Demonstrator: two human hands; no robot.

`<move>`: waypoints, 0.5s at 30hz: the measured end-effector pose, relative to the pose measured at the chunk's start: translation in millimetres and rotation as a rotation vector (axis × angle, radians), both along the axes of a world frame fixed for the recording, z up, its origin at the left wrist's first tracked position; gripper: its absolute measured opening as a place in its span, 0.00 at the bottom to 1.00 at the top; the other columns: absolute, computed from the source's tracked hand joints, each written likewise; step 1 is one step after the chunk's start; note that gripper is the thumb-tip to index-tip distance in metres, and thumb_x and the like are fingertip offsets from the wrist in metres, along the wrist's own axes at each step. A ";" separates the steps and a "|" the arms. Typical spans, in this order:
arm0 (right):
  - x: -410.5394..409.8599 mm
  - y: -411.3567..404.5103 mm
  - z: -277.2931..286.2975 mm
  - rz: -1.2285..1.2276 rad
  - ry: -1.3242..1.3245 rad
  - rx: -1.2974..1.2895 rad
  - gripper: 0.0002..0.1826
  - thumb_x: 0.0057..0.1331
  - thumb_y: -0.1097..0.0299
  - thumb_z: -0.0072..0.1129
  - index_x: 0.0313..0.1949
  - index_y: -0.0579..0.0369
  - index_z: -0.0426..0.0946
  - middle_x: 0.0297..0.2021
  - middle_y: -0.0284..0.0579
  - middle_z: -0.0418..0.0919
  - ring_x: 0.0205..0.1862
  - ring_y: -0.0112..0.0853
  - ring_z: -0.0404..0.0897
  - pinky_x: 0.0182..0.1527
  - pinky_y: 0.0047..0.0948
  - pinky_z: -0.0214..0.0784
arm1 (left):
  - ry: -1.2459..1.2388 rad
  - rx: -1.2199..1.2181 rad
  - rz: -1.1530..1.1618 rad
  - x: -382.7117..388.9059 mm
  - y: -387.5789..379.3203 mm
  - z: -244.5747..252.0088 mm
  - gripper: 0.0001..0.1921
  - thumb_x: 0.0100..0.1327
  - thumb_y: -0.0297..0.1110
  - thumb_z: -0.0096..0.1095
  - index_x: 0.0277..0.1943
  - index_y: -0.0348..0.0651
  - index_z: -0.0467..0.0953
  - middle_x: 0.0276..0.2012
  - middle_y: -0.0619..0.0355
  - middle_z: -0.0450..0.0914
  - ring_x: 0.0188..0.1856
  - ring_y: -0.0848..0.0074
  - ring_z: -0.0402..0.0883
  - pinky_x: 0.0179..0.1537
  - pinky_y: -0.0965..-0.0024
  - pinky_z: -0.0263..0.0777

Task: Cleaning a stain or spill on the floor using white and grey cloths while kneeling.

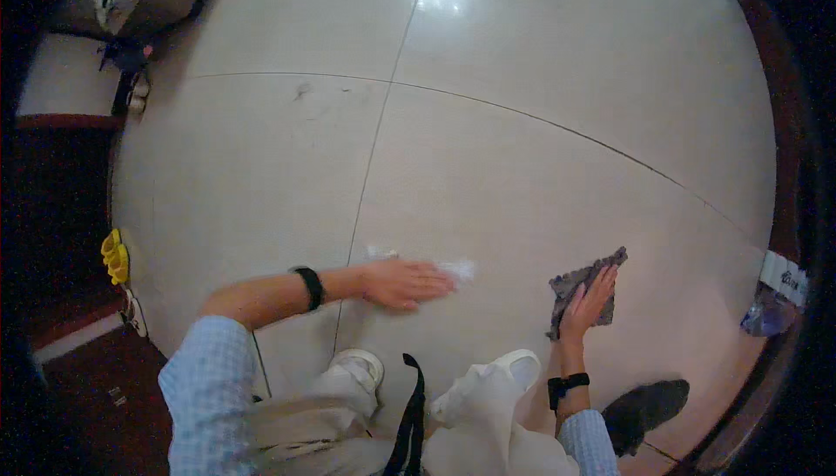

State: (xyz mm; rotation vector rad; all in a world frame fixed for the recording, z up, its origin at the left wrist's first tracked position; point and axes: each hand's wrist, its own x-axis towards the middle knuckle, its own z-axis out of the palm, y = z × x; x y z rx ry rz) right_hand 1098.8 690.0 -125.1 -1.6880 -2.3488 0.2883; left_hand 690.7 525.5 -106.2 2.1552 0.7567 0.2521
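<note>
My left hand (408, 283) lies flat, palm down, over the tiled floor (490, 175) in front of my feet, its fingers slightly blurred. A whitish smear (462, 270) shows on the floor at its fingertips, and another whitish patch lies just above the back of the hand. Farther right, my right hand (590, 299) presses on a grey-brown cloth (567, 290) with ragged edges, spread on the floor. Whether its fingers grip the cloth or only rest on it is hard to tell.
My white shoes (522, 371) stand below the hands, with a black strap (413, 404) hanging between my legs. A dark cloth-like thing (646, 411) lies at lower right. Yellow shoes (115, 257) stand by the left doorway. A clear plastic package (771, 313) sits at the right edge.
</note>
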 end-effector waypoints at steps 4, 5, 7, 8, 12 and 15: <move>-3.8 5.9 13.0 0.025 -0.011 0.014 0.31 0.78 0.60 0.35 0.75 0.59 0.48 0.78 0.52 0.43 0.78 0.49 0.43 0.76 0.52 0.31 | -0.061 0.233 0.182 93.8 77.2 -5.2 0.34 0.72 0.45 0.45 0.76 0.41 0.50 0.78 0.55 0.49 0.79 0.69 0.48 0.77 0.55 0.39; -3.7 7.3 16.4 0.027 -0.025 0.005 0.31 0.78 0.60 0.35 0.75 0.59 0.48 0.78 0.52 0.43 0.78 0.49 0.43 0.76 0.52 0.31 | -0.057 0.212 0.236 96.9 100.6 -5.7 0.34 0.74 0.48 0.40 0.77 0.42 0.49 0.78 0.56 0.48 0.79 0.69 0.46 0.77 0.53 0.38; -12.5 6.7 24.5 0.025 -0.020 -0.016 0.31 0.78 0.59 0.35 0.75 0.60 0.49 0.77 0.53 0.44 0.78 0.49 0.43 0.76 0.52 0.32 | 0.037 0.235 0.361 80.2 141.1 3.5 0.34 0.75 0.50 0.38 0.77 0.43 0.47 0.79 0.56 0.46 0.79 0.67 0.45 0.77 0.49 0.37; -5.7 11.1 23.8 0.023 -0.043 -0.009 0.31 0.78 0.58 0.35 0.75 0.60 0.49 0.77 0.53 0.45 0.78 0.49 0.43 0.76 0.50 0.33 | 0.114 0.290 0.424 68.2 162.4 10.1 0.34 0.74 0.48 0.40 0.77 0.43 0.48 0.79 0.56 0.47 0.79 0.67 0.45 0.77 0.48 0.37; 0.5 21.0 34.9 0.046 -0.060 0.001 0.31 0.79 0.56 0.33 0.75 0.60 0.49 0.77 0.53 0.46 0.78 0.48 0.44 0.76 0.48 0.33 | 0.368 0.356 0.984 -27.6 203.7 15.8 0.35 0.72 0.43 0.47 0.77 0.43 0.48 0.78 0.53 0.47 0.79 0.65 0.45 0.76 0.46 0.37; 17.4 24.1 19.8 0.045 -0.037 0.020 0.32 0.79 0.55 0.31 0.75 0.60 0.49 0.77 0.52 0.46 0.78 0.48 0.45 0.77 0.48 0.35 | 0.585 0.461 1.194 -89.6 175.3 10.4 0.32 0.72 0.43 0.45 0.76 0.42 0.53 0.78 0.54 0.50 0.79 0.67 0.48 0.76 0.49 0.40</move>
